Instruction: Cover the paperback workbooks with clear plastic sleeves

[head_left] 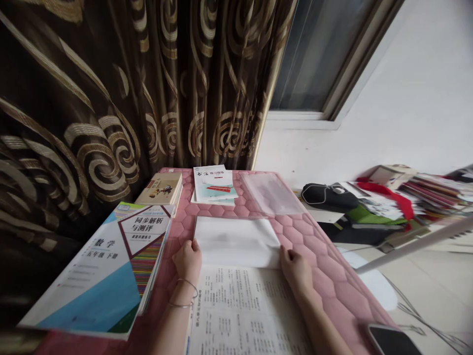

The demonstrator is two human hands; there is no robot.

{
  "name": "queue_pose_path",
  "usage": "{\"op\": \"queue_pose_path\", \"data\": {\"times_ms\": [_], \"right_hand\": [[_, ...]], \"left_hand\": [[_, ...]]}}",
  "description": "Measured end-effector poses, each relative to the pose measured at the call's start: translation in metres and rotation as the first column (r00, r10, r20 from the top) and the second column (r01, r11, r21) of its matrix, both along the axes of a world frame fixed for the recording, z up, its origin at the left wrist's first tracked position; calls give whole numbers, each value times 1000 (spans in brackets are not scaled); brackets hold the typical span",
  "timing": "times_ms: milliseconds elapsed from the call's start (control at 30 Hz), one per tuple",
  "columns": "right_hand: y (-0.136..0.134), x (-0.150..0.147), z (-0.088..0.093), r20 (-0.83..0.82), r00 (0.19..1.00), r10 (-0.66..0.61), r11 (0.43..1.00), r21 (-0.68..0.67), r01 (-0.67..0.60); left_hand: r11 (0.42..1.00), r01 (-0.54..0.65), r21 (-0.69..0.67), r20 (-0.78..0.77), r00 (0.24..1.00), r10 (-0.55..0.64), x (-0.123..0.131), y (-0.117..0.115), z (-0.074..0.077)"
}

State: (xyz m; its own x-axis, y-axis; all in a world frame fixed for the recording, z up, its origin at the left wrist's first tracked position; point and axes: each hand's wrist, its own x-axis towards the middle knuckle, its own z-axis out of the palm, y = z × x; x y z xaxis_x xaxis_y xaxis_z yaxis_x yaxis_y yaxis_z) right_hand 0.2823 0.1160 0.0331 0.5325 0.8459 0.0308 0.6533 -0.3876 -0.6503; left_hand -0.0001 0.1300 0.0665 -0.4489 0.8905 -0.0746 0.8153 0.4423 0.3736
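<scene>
A blank white sheet lies in the middle of the table, with a printed page of small Chinese text directly below it, nearer me. Whether the two are joined, I cannot tell. My left hand, with a thin bracelet at the wrist, is closed at the sheet's left edge, fingertips on its side. At the right edge, my right hand pinches the sheet between curled fingers and thumb. Beyond the sheet, a translucent plastic book cover lies flat near the far right corner.
Left, a maths workbook tops a stack, with a beige book behind. A calligraphy booklet lies at the far edge of the pink table. A phone is near right. Piled items stand right, beside curtains.
</scene>
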Motion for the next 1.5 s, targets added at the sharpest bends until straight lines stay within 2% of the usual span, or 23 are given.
{"op": "queue_pose_path", "data": {"times_ms": [100,267,367,500,667,867,1000,1267,1500], "right_hand": [[1,-1,0,-6,1000,9,1000,9,-9],[-2,7,4,-145,987,62,995,81,-51],[-3,11,7,-209,974,86,995,72,-73],[-2,8,9,-149,986,80,997,29,-76],[-1,3,5,-75,996,50,997,63,-45],[-2,6,8,-205,976,75,996,67,-63],[0,7,11,-194,979,68,997,32,-63],[4,3,9,-97,994,43,999,-7,-44],[-1,6,10,-191,980,58,998,16,-56]], "left_hand": [[1000,-4,12,0,1000,4,-1,-1,1],[998,4,67,63,998,-8,-4,-1,1],[997,3,75,83,996,-10,-6,-1,0],[996,-1,90,78,997,-6,-6,-1,-3],[991,-26,129,60,998,19,-5,-2,-7],[987,-28,161,129,992,7,-6,-3,-8],[986,-12,164,177,984,-18,-6,-5,-5],[990,-40,133,113,993,25,-3,-6,-4],[994,-47,101,47,998,43,1,-5,-1]]}}
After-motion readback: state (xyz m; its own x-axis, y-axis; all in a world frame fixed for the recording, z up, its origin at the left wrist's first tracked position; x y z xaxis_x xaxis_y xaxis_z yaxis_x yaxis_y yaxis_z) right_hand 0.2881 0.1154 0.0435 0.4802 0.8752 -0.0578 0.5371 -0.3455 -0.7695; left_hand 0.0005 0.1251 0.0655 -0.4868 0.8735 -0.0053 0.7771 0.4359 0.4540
